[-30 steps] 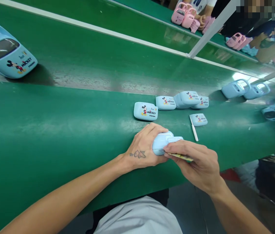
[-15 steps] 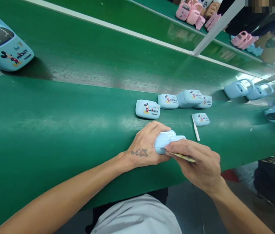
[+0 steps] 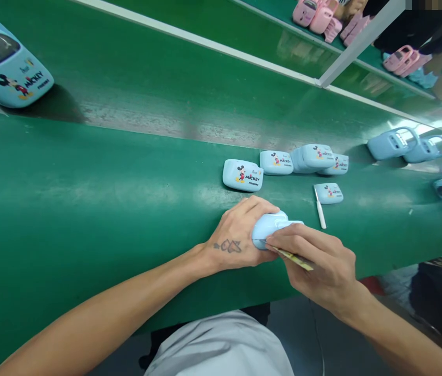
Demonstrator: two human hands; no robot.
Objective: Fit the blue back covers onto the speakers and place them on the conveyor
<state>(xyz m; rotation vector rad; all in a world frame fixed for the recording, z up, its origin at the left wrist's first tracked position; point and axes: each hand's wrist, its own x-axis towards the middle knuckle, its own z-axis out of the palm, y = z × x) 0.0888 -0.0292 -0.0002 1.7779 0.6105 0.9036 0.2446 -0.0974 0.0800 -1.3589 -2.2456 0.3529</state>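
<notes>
My left hand [image 3: 240,235] is wrapped round a light-blue plastic housing [image 3: 268,225] and steadies it above the green table. In my right hand [image 3: 318,261] is a thin flat blade with a yellow patterned handle part [image 3: 297,258], pinched between thumb and fingers. Its tip meets the seam on the near side of the housing. The underside of the housing is hidden by my hands. Just beyond my left hand lies a blue printed shell [image 3: 243,175]. A white-handled tool [image 3: 321,213] rests against a smaller blue printed piece [image 3: 329,193] to the right.
Several blue printed shells [image 3: 276,163] lie in a row behind my hands. A larger blue case [image 3: 13,73] stands at far left, and handled blue cases [image 3: 393,143] at right. Pink cases [image 3: 403,60] sit across the metal-framed divider [image 3: 361,44], near other people.
The view has shifted slightly, so the table things appear a little further right. Both hands keep their grips, and the blade has tilted slightly at the seam.
</notes>
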